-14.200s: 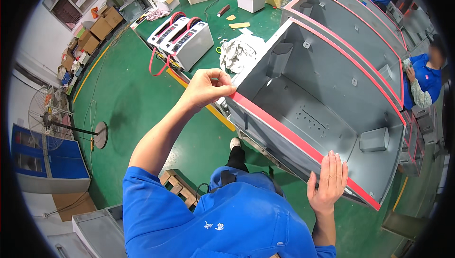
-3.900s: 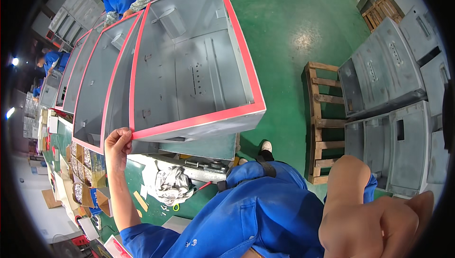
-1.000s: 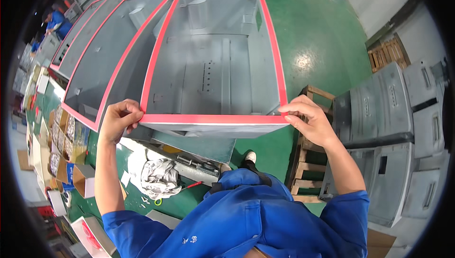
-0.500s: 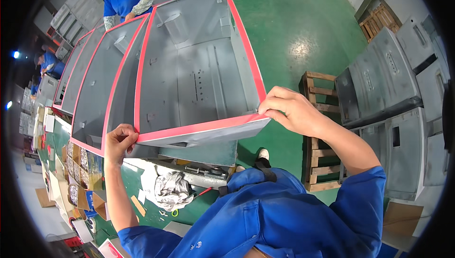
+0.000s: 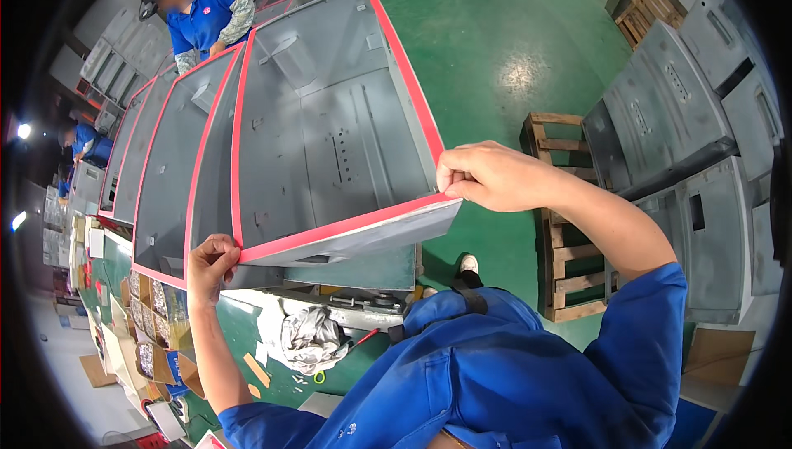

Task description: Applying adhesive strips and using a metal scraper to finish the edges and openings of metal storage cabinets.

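A large open grey metal cabinet [image 5: 309, 170] lies in front of me, its rim lined with red strips. Along its near edge runs one red strip [image 5: 338, 228]. At that strip's left end, where it meets the divider's strip, my left hand [image 5: 214, 266] is closed in a pinch. My right hand [image 5: 487, 175] pinches the near right corner, thumb and fingertips together on the strip's other end. Exactly what lies between the fingertips is partly hidden. Below the near edge, the cabinet's grey side face [image 5: 388, 233] slants toward me.
More red-edged grey frames [image 5: 173, 177] extend left, where a co-worker in blue [image 5: 202, 16] handles the far side. Boxes of small parts [image 5: 153, 317] and a crumpled silvery cloth [image 5: 307, 340] lie on the green bench. Rightward stand a wooden pallet [image 5: 569, 284] and grey metal cabinets [image 5: 660, 111].
The view has shifted slightly, and the cabinet appears a little further left and lower. Both hands stay at the ends of the near strip. The co-worker's head shows more fully.
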`<action>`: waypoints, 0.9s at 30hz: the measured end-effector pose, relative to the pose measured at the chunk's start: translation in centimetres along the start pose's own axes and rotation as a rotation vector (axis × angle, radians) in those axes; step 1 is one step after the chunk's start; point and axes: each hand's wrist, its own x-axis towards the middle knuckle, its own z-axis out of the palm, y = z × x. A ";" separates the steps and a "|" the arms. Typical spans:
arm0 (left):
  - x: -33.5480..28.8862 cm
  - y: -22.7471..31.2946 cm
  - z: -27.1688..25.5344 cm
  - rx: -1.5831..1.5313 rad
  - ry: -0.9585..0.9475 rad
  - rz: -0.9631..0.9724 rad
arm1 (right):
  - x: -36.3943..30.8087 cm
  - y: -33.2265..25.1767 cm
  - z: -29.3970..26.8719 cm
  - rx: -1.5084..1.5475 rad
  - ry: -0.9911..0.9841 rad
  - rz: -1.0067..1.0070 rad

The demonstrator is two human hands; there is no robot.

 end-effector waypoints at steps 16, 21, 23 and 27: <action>0.0 -0.1 -0.2 -0.034 -0.028 -0.001 | 1.4 -0.4 -1.1 -0.034 -0.156 0.087; 0.0 0.0 -0.1 -0.034 -0.029 -0.009 | 1.4 -0.5 -1.2 -0.036 -0.163 0.115; 0.0 0.1 0.0 -0.037 -0.026 -0.011 | 1.4 -0.6 -1.2 -0.039 -0.157 0.115; 0.0 0.0 -0.1 -0.038 -0.017 -0.012 | 1.4 -0.6 -1.1 -0.034 -0.143 0.107</action>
